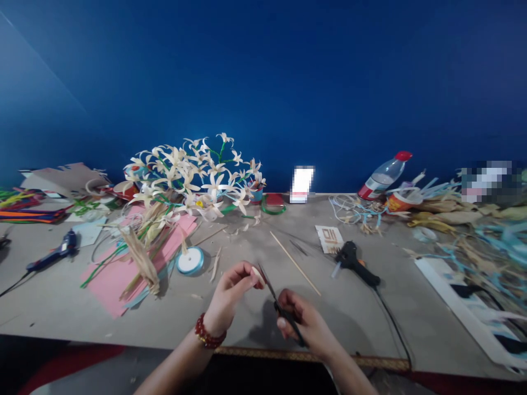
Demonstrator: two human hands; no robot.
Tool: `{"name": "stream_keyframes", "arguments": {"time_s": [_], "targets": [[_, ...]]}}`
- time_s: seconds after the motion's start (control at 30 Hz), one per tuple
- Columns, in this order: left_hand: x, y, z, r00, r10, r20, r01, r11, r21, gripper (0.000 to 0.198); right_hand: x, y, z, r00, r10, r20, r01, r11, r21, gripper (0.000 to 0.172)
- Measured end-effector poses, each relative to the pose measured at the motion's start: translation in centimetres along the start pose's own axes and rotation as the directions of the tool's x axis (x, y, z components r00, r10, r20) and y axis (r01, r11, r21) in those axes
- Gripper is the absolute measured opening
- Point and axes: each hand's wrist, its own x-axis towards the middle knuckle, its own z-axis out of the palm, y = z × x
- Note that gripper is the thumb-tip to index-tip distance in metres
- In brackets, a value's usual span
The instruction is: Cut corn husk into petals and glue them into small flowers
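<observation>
Fingers [246, 282] of the left hand [230, 291] are closed in a pinch on a pale strip [258, 276], seen from the head view. Right hand [300, 316] is curled round the scissors [277, 306], blades pointing up and away, only slightly apart. Tips are right beside the strip; can't tell if it sits between them. Strip is up off the table [173, 323], in front of the body.

To cut well, I'd grip near the base, leave just the cut edge showing, and get the thumb clear of the blade line. Turn the strip into the blades, not the blades round it; small snips near the pivot should be cleaner. Thin stuff could fold or split if the pinch slips.

Labels: bottle [379, 180] has a red and white wrap, lettering too small to read. Card [329, 240] by the glue gun [354, 264] carries brown blocky marks, not readable. Cup [401, 202] is printed orange-red, text unclear. Phone screen [302, 185] is pixelated. No brand I can name.
</observation>
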Motion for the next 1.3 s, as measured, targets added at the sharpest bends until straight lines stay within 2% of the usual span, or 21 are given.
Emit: {"name": "stream_keyframes", "arguments": {"time_s": [0.2, 0.33, 0.47, 0.63, 0.73, 0.87, 1.07, 1.17, 1.3], "targets": [[-0.1, -0.3, 0.0, 0.999, -0.019, -0.025, 0.018, 0.998, -0.053, 0.012, -0.1, -0.3, 0.5, 1.0, -0.002, -0.029, 0.002, 1.0, -0.018, 0.051], [0.0, -0.3, 0.0, 0.997, -0.036, -0.062, 0.03, 0.994, -0.105, 0.011, -0.1, -0.3, 0.7, 0.999, -0.001, -0.044, 0.002, 0.999, 0.038, 0.052], [-0.1, -0.4, 0.3, 0.998, -0.025, -0.05, 0.017, 0.988, -0.154, 0.009, 0.2, -0.1, 1.0, 0.994, -0.057, -0.088, 0.066, 0.993, 0.097, 0.051], [-0.4, -0.4, 0.8, 0.999, 0.029, -0.028, -0.031, 0.997, -0.066, 0.011, 1.0, -0.5, 1.3, 0.949, -0.177, -0.261, 0.211, 0.972, 0.107, 0.039], [-0.5, -0.3, 0.9, 0.999, 0.039, 0.001, -0.039, 0.999, -0.01, 0.013, 1.6, -1.0, 1.5, 0.924, -0.218, -0.315, 0.257, 0.962, 0.089, 0.035], [-0.8, -0.7, 0.7, 0.999, 0.051, 0.012, -0.051, 0.994, 0.092, 0.014, 2.3, -2.2, 1.7, 0.915, -0.26, -0.31, 0.284, 0.958, 0.034, 0.034], [-1.1, -1.0, -0.1, 0.996, 0.071, 0.058, -0.085, 0.957, 0.279, 0.011, 2.9, -3.9, 1.7, 0.925, -0.231, -0.303, 0.257, 0.965, 0.047, 0.034], [-1.2, -0.7, -0.1, 0.992, 0.088, 0.09, -0.111, 0.947, 0.3, 0.011, 3.0, -4.0, 1.6, 0.932, -0.238, -0.275, 0.262, 0.963, 0.056, 0.033], [-1.1, -0.5, 0.0, 0.992, 0.12, 0.026, -0.122, 0.96, 0.252, 0.01, 3.0, -3.5, 1.6, 0.934, -0.238, -0.268, 0.271, 0.958, 0.095, 0.032]]}}
